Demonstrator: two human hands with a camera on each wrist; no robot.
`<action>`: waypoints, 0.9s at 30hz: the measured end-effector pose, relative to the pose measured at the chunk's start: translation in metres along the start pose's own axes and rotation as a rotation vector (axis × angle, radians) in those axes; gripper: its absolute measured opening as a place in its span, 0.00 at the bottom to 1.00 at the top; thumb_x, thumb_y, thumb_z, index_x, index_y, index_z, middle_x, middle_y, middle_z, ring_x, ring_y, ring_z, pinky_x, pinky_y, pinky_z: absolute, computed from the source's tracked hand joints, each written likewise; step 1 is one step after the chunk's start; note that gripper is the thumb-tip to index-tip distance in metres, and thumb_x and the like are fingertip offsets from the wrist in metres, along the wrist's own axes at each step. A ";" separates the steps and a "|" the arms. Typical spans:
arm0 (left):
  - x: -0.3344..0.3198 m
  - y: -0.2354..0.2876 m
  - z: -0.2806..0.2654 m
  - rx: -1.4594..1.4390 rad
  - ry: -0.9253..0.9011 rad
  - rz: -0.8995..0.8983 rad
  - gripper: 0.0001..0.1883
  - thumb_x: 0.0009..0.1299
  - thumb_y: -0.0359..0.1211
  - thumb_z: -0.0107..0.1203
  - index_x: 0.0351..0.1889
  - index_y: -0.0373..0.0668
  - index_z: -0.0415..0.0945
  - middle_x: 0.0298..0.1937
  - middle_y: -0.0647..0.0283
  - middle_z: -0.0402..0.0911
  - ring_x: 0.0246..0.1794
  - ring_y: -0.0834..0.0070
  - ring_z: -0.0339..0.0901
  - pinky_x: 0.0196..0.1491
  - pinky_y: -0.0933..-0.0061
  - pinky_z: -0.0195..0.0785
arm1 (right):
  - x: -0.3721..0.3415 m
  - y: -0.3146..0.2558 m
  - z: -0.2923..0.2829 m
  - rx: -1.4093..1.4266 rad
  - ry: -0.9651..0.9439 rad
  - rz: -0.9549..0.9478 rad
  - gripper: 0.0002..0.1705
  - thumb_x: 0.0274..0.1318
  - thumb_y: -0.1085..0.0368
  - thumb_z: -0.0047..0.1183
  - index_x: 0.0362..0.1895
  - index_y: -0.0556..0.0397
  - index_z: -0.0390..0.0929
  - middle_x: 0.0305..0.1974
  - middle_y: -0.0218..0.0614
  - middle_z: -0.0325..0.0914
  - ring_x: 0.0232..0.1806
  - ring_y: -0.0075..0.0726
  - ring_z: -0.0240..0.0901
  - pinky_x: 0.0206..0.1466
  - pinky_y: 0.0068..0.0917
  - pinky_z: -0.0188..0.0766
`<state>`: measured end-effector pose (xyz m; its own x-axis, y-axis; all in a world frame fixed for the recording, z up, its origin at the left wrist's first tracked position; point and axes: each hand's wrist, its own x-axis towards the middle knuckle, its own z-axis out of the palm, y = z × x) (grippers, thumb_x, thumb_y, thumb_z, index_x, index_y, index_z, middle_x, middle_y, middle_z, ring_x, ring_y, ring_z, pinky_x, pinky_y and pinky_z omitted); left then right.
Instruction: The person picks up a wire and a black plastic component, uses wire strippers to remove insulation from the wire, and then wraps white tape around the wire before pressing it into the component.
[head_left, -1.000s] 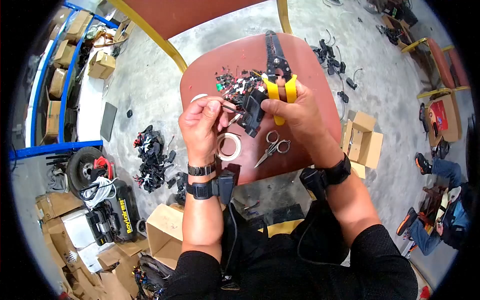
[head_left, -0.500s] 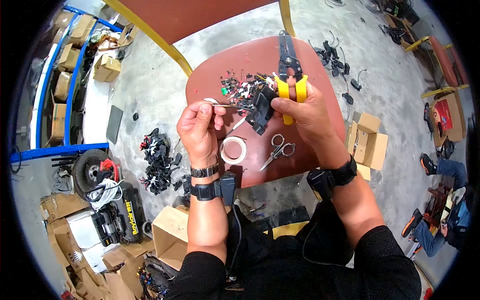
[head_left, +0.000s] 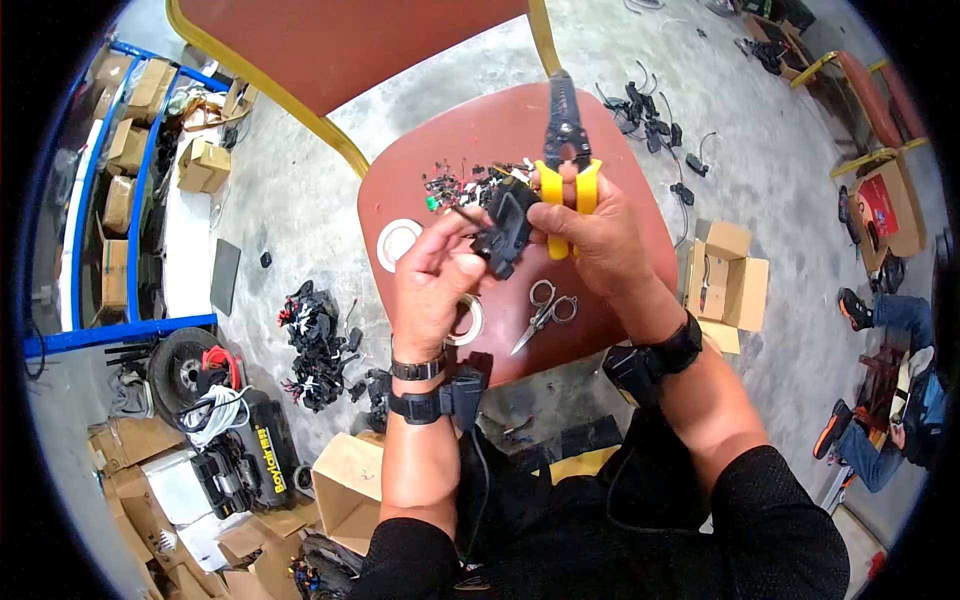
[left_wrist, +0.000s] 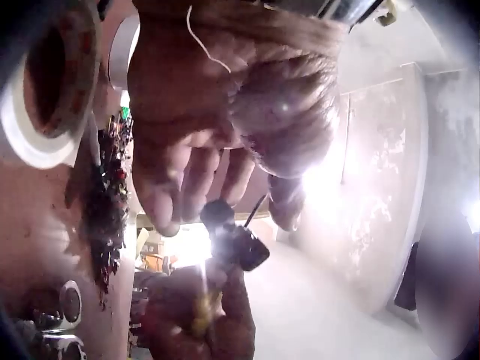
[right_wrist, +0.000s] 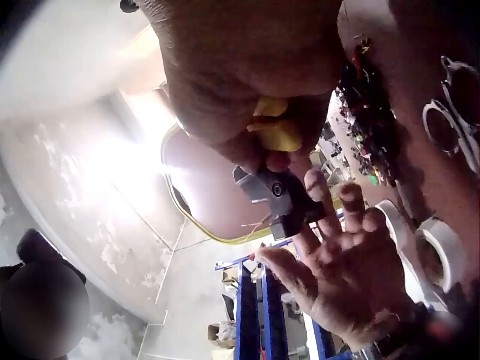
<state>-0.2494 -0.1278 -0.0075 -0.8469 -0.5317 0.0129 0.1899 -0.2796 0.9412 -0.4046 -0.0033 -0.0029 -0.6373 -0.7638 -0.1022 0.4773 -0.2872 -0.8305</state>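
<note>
My right hand (head_left: 598,238) grips a wire stripper (head_left: 565,125) with yellow handles, its black nose aimed away from me. The same hand pinches a black plastic housing (head_left: 512,222) between thumb and fingers. A short dark cable (head_left: 464,214) sticks out of the housing toward the left. Beside the housing is my left hand (head_left: 430,295), palm up, its fingers loosely extended behind the part and the thumb apart from them. In the right wrist view the left fingers (right_wrist: 351,199) overlap the housing (right_wrist: 281,199) and do not curl round it.
On the red chair seat (head_left: 630,160) lie a pile of clipped wire bits (head_left: 447,188), scissors (head_left: 541,320) and two white tape rolls, one (head_left: 385,247) left of my left hand. Open cardboard boxes stand on the floor at right (head_left: 745,290) and lower left (head_left: 345,490). Black parts (head_left: 318,350) are heaped nearby.
My left hand has let go of the cable end it pinched and moved right, up close to the housing, its fingers now spread. The right hand keeps its hold on tool and housing.
</note>
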 end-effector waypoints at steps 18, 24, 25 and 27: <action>-0.003 0.005 -0.011 -0.192 0.133 0.065 0.36 0.59 0.22 0.66 0.66 0.32 0.64 0.44 0.58 0.81 0.35 0.72 0.82 0.37 0.72 0.82 | 0.015 -0.027 -0.066 -1.543 0.121 -0.378 0.22 0.57 0.57 0.56 0.54 0.50 0.72 0.47 0.49 0.74 0.51 0.56 0.71 0.52 0.48 0.70; -0.004 -0.003 -0.009 -0.098 0.168 0.054 0.32 0.58 0.21 0.65 0.62 0.36 0.69 0.41 0.58 0.81 0.35 0.72 0.80 0.36 0.73 0.77 | 0.018 -0.021 -0.061 -1.706 0.123 -0.338 0.24 0.53 0.58 0.60 0.54 0.48 0.73 0.45 0.45 0.72 0.50 0.54 0.69 0.50 0.47 0.69; -0.006 -0.004 -0.009 -0.069 0.184 0.074 0.31 0.57 0.21 0.66 0.61 0.36 0.70 0.42 0.58 0.81 0.35 0.72 0.80 0.35 0.72 0.76 | 0.016 -0.023 -0.059 -1.733 0.110 -0.320 0.24 0.53 0.58 0.60 0.54 0.48 0.73 0.45 0.44 0.72 0.50 0.53 0.69 0.50 0.47 0.68; -0.005 -0.003 -0.006 -0.113 0.178 0.121 0.28 0.55 0.17 0.67 0.55 0.34 0.71 0.47 0.59 0.81 0.42 0.74 0.81 0.44 0.73 0.78 | 0.016 -0.025 -0.055 -1.698 0.079 -0.416 0.25 0.51 0.60 0.61 0.54 0.49 0.74 0.45 0.43 0.73 0.50 0.50 0.69 0.50 0.44 0.68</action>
<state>-0.2430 -0.1290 -0.0124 -0.7158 -0.6962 0.0541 0.3475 -0.2879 0.8924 -0.4597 0.0233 -0.0142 -0.5918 -0.7607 0.2666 -0.7856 0.4703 -0.4021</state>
